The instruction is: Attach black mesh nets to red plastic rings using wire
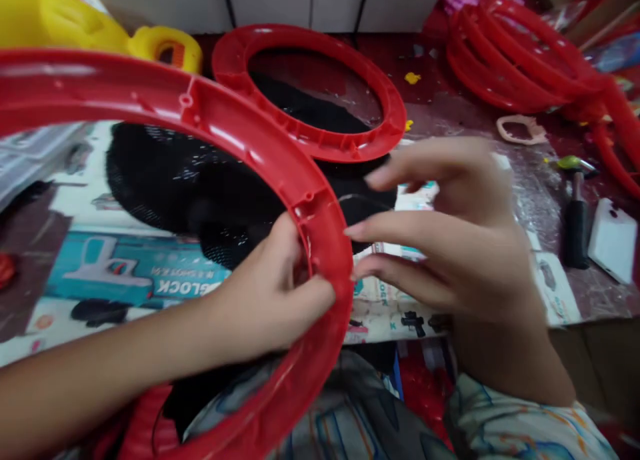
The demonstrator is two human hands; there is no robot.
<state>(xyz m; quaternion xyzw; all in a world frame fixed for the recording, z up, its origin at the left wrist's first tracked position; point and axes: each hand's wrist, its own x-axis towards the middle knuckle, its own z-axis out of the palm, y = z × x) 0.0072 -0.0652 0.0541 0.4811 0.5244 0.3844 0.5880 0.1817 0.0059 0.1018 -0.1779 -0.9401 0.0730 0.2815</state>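
Observation:
My left hand (280, 287) is wrapped around the near right part of a large red plastic ring (330, 233). The ring is held tilted over the table's front edge, its ribbed channel side facing me, and it runs out of view at the left. My right hand (450, 240) is beside the ring's outer edge, partly blurred, with its fingers spread. Two of its fingertips are at or very near the rim; I cannot tell whether they touch. Black mesh fabric (165, 180) shows through the ring's opening. Behind lies a second red ring (395, 120).
Several red rings (500, 60) are piled at the back right. A black-handled tool (577, 227) and a white phone-shaped piece (614, 240) lie on the right. Yellow plastic parts (85, 23) stand at the back left. Printed card sheets (185, 247) cover the tabletop.

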